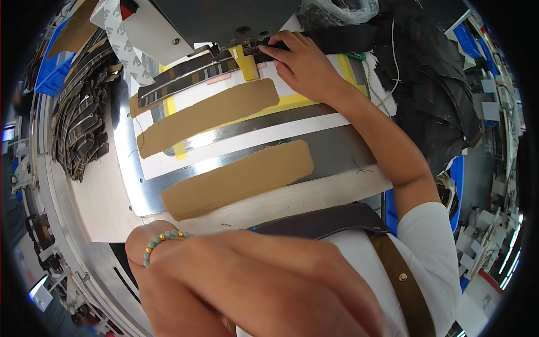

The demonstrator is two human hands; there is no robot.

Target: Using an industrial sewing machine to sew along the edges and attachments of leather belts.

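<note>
Right hand (306, 67): up at the sewing machine (224, 19), palm down, fingers part-spread, thumb clear of the index. No pinch visible; fingertips right by the presser foot (252, 49), whether pressing or just hovering, can't tell.

Zipper strip (182, 78): lies to the left of the right hand, across the foot from it. Long axis slants from lower left to upper right, its upper right end by the foot, on the fingertips' side. Lies flat, zip along its length. Right hand is the nearer by far.

Yellow tab (245, 64): upright at the foot, between strip and fingers. Black fabric (351, 40) runs off rightward behind the hand.

Left hand (269, 275): seems bent back close to the camera, blurred, beaded bracelet (163, 240) at the wrist. Finger state can't be told; well apart from the strip.

Outward: upper brown piece (208, 118) just below the strip, on about the same slant; lower brown piece (238, 180) nearer the body, same slant, on the metal plate (331, 140). Left pile (84, 126) of zippered pieces beyond the strip's far end; right pile (435, 90) of dark pieces past the right forearm, white cord (396, 56) over it. Blue bin (53, 76) upper left.
</note>
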